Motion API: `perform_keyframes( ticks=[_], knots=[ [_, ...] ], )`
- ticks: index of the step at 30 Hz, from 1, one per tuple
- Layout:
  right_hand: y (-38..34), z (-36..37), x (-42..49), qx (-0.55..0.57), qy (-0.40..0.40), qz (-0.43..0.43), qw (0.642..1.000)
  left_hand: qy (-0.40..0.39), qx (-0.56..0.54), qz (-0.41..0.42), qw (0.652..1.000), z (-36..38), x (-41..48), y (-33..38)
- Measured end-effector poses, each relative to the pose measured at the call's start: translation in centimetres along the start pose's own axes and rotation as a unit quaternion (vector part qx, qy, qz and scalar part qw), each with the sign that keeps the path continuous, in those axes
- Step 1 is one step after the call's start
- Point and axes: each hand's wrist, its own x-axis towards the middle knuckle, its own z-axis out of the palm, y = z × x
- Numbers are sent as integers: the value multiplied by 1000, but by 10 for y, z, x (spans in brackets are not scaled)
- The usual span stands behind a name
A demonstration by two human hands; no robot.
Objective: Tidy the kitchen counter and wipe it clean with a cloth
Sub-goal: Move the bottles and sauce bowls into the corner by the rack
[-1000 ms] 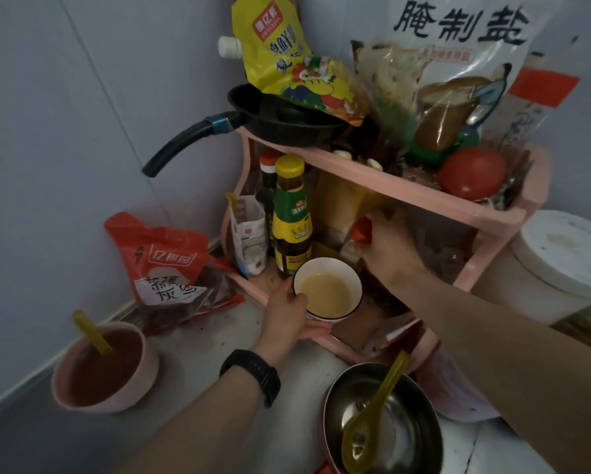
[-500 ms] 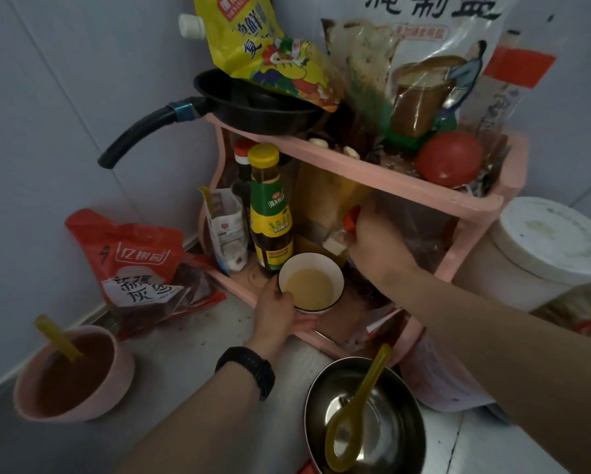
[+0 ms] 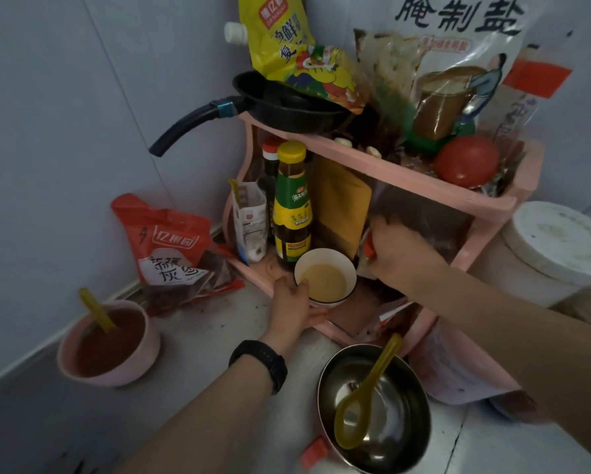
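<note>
On rack (image 3: pixel 424 186)'s lower shelf, L hand (image 3: pixel 292 302) pinches bowl (image 3: pixel 335 260) rim; R hand (image 3: pixel 400 254) wraps red-capped item (image 3: pixel 368 249), mostly hidden.

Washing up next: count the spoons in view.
2. One yellow spoon stands in the pink bowl of red sauce, left on the counter; a second yellow spoon lies in the steel bowl at the bottom. Others may be hidden on the crowded rack.
</note>
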Motion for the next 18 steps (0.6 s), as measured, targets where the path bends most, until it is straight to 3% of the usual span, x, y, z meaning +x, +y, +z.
perform_keyframes(
  ticks=[5, 10, 18],
  knots=[
    [1, -15, -6, -14, -72, 23, 997, 56, 101, 109, 987, -10, -15, 1],
    [-3, -16, -12, -55, -137, 17, 989, -40, 125, 122, 984, 2, -21, 5],
    [2, 30, -1, -101, -120, 8, 988, -136, 147, 71, 977, 23, -17, 7]
  ],
)
